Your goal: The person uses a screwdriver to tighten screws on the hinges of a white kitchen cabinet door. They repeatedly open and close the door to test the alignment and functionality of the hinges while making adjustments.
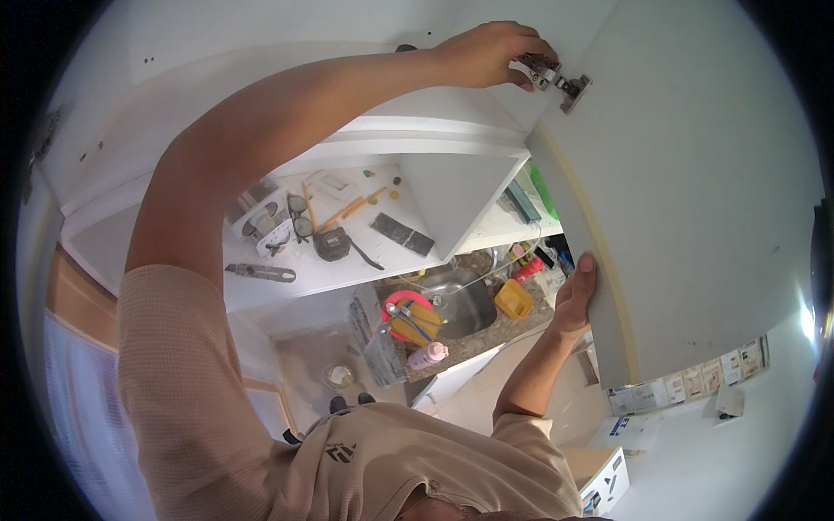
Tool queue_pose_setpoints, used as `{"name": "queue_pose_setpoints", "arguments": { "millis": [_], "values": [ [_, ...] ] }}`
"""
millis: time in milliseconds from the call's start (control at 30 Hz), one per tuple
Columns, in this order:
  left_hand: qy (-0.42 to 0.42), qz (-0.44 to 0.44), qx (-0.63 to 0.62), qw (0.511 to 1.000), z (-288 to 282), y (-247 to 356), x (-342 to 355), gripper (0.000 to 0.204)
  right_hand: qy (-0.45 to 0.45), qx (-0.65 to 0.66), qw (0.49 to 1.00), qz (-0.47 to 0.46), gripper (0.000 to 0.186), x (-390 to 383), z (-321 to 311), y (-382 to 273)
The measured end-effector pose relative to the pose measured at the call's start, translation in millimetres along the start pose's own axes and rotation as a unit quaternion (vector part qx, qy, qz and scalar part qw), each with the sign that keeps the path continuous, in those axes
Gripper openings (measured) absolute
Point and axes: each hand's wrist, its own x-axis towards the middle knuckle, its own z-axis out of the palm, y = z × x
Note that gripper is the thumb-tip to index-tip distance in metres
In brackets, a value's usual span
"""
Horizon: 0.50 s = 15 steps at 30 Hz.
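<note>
A white cabinet door (695, 191) with a yellowish edge strip stands swung open on the right. My left hand (495, 54) reaches up across the cabinet, its fingers closed on the arm of a metal hinge (540, 75). That hinge is fixed to the door's inner face near its top left. Lower down, my right hand (575, 300) grips the door's edge, with the thumb showing and the other fingers hidden behind the panel. Whether the hinge arm touches the cabinet side wall cannot be made out.
On the white shelf below lie a tape measure (332, 244), a utility knife (261, 273), glasses (300, 217), pencils (363, 203) and a dark flat block (402, 234). Beneath is a sink (465, 308) with a pink basin (393, 323), a yellow container (513, 299) and a pink bottle (428, 355).
</note>
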Motion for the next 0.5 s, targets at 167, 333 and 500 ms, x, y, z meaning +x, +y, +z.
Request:
{"name": "queue_pose_setpoints", "arguments": {
  "millis": [167, 333, 500],
  "values": [
    [0.014, 0.018, 0.024, 0.999, 12.1, -3.2, 1.9, 0.049, 0.076, 0.046, 0.996, 0.013, 0.029, 0.0, 10.0, -1.6],
    [0.019, 0.024, -0.022, 0.999, 17.4, -24.5, 9.5, 0.048, 0.15, 0.066, 0.982, 0.094, 0.03, -5.4, 15.5, -4.6],
    [0.007, -0.011, 0.017, 1.0, 27.3, -9.2, -0.6, 0.043, 0.154, 0.086, 0.98, 0.094, 0.029, -11.2, 9.1, -3.6]
  ]
}}
